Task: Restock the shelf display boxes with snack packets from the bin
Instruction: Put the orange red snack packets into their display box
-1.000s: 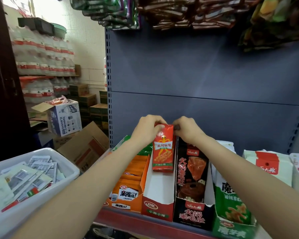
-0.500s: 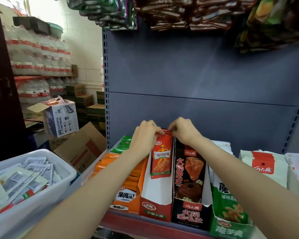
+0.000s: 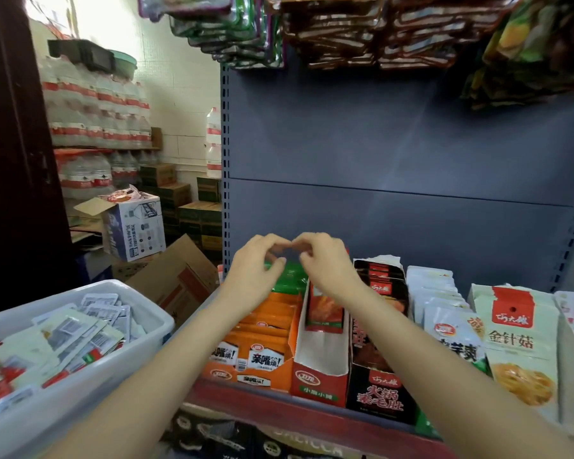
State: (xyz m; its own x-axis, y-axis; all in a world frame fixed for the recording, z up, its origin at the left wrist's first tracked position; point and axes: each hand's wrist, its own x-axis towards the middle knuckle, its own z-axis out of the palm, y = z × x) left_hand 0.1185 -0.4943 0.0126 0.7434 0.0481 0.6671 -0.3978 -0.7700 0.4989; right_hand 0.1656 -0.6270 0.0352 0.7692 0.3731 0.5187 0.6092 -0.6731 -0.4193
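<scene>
Two bare hands are hovering above the back of a red display box [image 3: 322, 376] on the shelf [image 3: 279, 402]. The left hand [image 3: 256, 270] and right hand [image 3: 325, 263] are curling loosely, fingertips almost meeting, and both are grasping nothing. Below the right hand, a red snack packet [image 3: 323, 314] is standing upright against the back wall of the red display box, apart from both hands. An orange display box [image 3: 259, 352] is sitting just left of it, and a black display box [image 3: 383, 392] just right, all along the shelf's front edge. A white bin [image 3: 80, 389] holding more packets [image 3: 70, 336] is sitting off the shelf's left end.
</scene>
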